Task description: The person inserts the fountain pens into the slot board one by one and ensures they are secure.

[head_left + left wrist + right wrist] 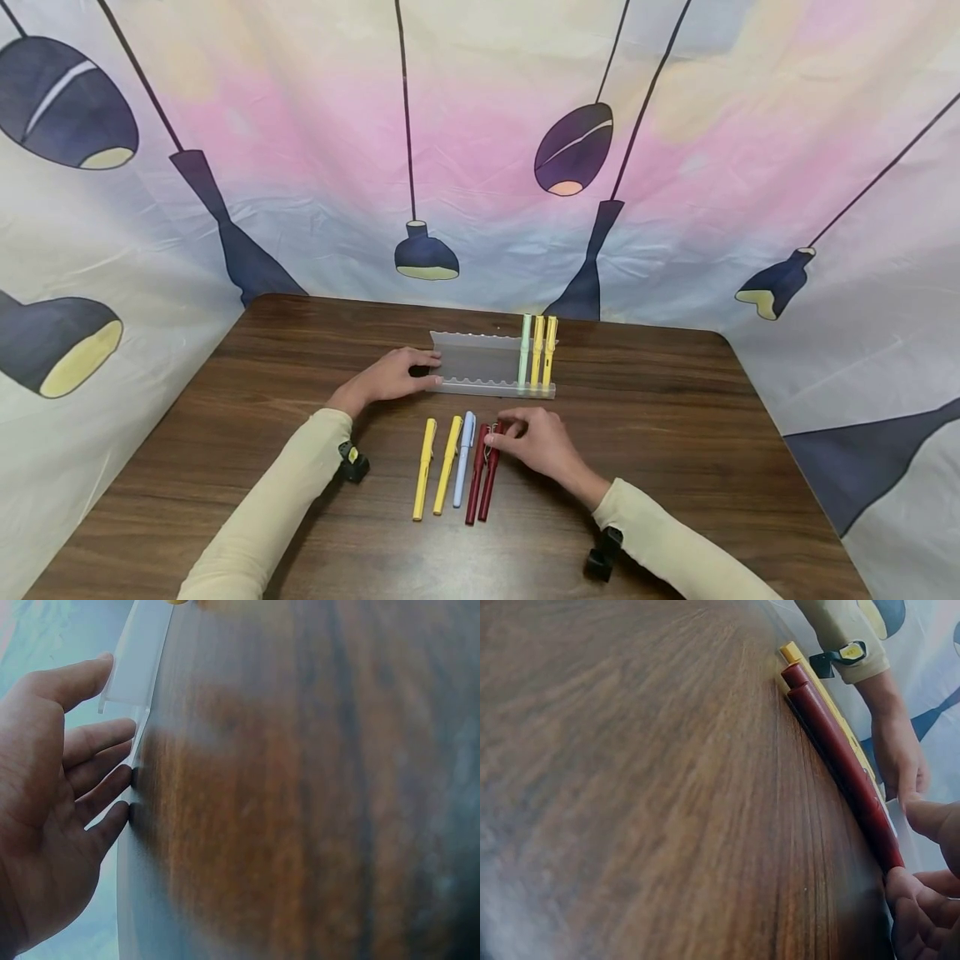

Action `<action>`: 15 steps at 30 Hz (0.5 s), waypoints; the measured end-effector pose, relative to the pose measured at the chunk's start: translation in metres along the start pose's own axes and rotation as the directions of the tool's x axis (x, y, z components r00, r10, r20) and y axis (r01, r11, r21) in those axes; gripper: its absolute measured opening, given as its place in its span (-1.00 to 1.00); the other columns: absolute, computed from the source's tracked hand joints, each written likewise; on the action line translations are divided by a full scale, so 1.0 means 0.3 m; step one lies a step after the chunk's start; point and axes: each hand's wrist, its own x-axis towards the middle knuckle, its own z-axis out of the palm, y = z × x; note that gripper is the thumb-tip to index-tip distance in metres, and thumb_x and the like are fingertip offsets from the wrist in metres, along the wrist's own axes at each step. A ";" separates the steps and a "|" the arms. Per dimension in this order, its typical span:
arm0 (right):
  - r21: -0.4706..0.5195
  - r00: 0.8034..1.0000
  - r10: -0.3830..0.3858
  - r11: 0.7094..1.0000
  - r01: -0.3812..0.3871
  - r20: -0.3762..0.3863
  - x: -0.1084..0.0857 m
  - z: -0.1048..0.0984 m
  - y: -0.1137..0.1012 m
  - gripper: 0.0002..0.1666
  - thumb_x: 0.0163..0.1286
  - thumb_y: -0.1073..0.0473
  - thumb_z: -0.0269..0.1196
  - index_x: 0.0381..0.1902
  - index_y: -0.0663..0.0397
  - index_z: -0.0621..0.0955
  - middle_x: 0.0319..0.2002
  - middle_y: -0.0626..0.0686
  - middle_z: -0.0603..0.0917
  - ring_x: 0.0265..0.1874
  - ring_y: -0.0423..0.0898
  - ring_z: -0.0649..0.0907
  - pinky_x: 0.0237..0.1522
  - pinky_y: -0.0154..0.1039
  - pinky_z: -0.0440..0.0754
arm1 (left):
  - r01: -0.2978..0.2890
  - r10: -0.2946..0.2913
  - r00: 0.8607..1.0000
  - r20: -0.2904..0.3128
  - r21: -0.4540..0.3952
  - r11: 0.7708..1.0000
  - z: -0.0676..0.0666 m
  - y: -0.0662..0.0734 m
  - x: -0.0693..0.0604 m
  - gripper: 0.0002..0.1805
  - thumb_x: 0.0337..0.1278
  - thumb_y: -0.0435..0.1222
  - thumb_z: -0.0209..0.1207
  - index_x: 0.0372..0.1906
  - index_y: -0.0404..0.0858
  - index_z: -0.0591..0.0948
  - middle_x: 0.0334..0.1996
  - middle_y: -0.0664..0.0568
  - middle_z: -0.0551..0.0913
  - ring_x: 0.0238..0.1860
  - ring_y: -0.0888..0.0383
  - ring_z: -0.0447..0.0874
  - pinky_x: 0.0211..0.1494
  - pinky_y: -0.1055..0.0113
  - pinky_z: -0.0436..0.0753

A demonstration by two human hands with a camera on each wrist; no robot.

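We see a slim dark red pen (491,483) lying on the tabletop, rightmost in a loose row, glossy and straight, with a metallic-looking clip at its far end and a plain barrel pointing towards us. At that clip end our right hand (542,442) has its thumb and fingers bent about the pen, fingertips touching it; we cannot tell whether they pinch it. Just beside it lies a matching second dark red pen (476,487), then a pale blue pen (463,462) and two yellow pens (447,467), all roughly parallel and slightly slanted. Beyond the row stands a translucent rack (480,362) with scalloped notches along both long edges. Our left hand (392,375) is at its left end, fingers loosely extended, thumb and fingertips touching it. In the rack's right end rest a pale green pen (524,358) and, to its right, a yellow pair (537,354), side by side. The tabletop (300,358) is dark brown with wood grain, and behind it hangs a pastel cloth (315,133) printed with dark hanging lamps.
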 end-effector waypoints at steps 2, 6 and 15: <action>-0.004 1.000 0.004 1.000 -0.004 0.005 0.000 0.002 0.001 -0.35 0.27 -0.22 0.45 0.11 0.14 0.73 -0.57 -0.25 0.66 -0.61 -0.30 0.54 -0.54 -0.36 0.46 | 0.003 -0.003 1.000 0.003 0.001 1.000 -0.001 0.002 -0.001 -0.37 0.43 0.05 0.19 0.36 -0.31 0.57 0.45 -0.13 0.43 0.50 -0.18 0.30 0.49 -0.15 0.34; -0.007 1.000 0.011 1.000 -0.011 0.012 0.002 0.005 0.000 -0.34 0.27 -0.21 0.46 0.12 0.15 0.72 -0.59 -0.23 0.65 -0.63 -0.30 0.52 -0.56 -0.35 0.46 | 0.003 -0.003 1.000 0.006 -0.001 1.000 -0.001 0.004 -0.002 -0.37 0.43 0.05 0.19 0.36 -0.31 0.56 0.46 -0.13 0.43 0.50 -0.18 0.30 0.48 -0.15 0.35; -0.027 1.000 0.001 1.000 0.000 0.018 0.013 0.014 -0.002 -0.38 0.27 -0.14 0.48 0.11 0.18 0.72 -0.63 -0.22 0.61 -0.65 -0.31 0.50 -0.56 -0.36 0.46 | -0.002 0.002 1.000 0.000 0.005 1.000 -0.005 0.010 -0.003 -0.38 0.43 0.04 0.18 0.35 -0.31 0.57 0.45 -0.14 0.44 0.49 -0.19 0.31 0.47 -0.15 0.36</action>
